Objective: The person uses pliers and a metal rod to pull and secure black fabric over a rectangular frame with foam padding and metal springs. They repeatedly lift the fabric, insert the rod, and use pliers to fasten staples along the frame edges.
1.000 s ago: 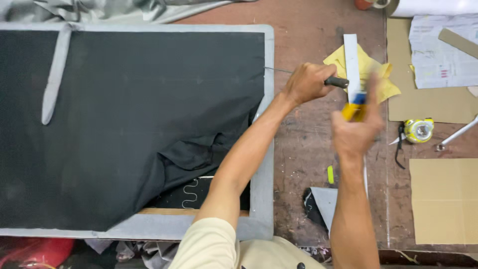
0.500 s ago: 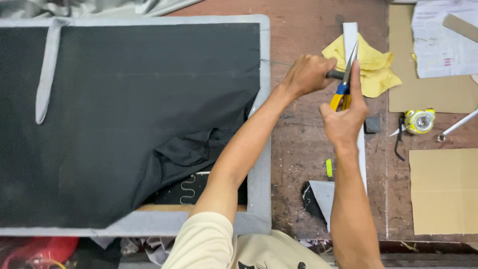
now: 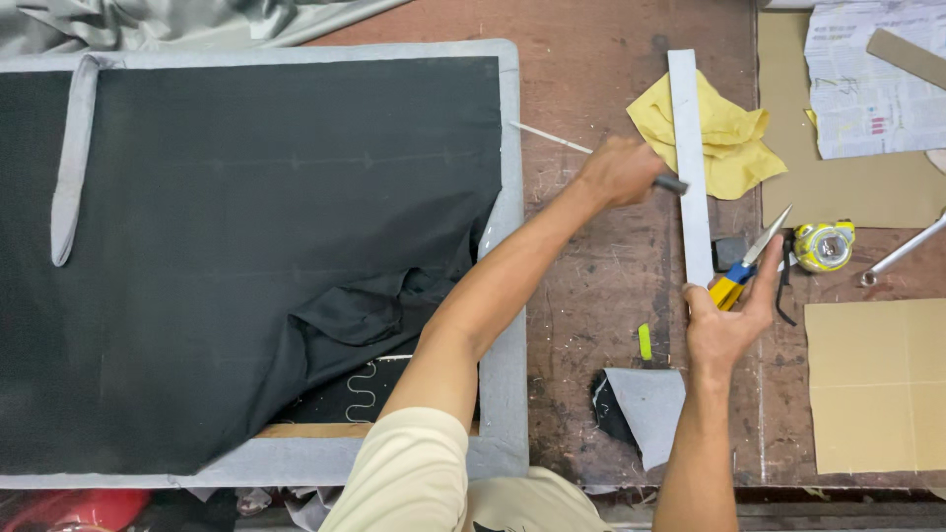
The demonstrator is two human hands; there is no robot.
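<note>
Lying lengthwise away from the person, grey strip (image 3: pixel 690 167) under both hands.

The strip (image 3: pixel 690 167) is pale grey, the cloth (image 3: pixel 729 138) beneath it yellow. The scissors (image 3: pixel 746 268) have yellow-and-blue handles and silver blades. The fabric (image 3: pixel 246 246) on the frame is black — its border (image 3: pixel 507 325) light grey — and the table (image 3: pixel 591 296) is worn reddish brown.
</note>
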